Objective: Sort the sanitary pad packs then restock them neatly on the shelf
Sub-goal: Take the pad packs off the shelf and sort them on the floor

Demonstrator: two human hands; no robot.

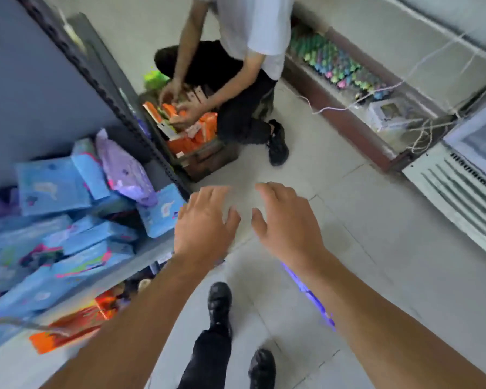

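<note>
1. Both forearms fill the bottom of my view, reaching out over the pale tiled floor [376, 220]; below them I see two black shoes [220, 304].
2. My left hand [205, 220] is spread, fingers relaxed, holding nothing, just beside the grey metal shelf edge [152, 248].
3. My right hand [286, 220] is likewise wide and empty, well apart from the shelf.
4. Light-blue soft plastic sanitary pad packs [54, 186] lie jumbled and tilted across that shelf, with a lilac plastic pack [127, 172] leaning on top of them.
5. I judge these packs light, squashy and a little slippery; a hold across the flat faces, thumb on one side and fingers on the other, should keep them from sliding.
6. Nearest to reach is the blue pack at the shelf corner [160, 214].
7. Beyond, a crouching person in a white shirt [250, 32] handles orange boxes in a brown crate [205, 161].
</note>
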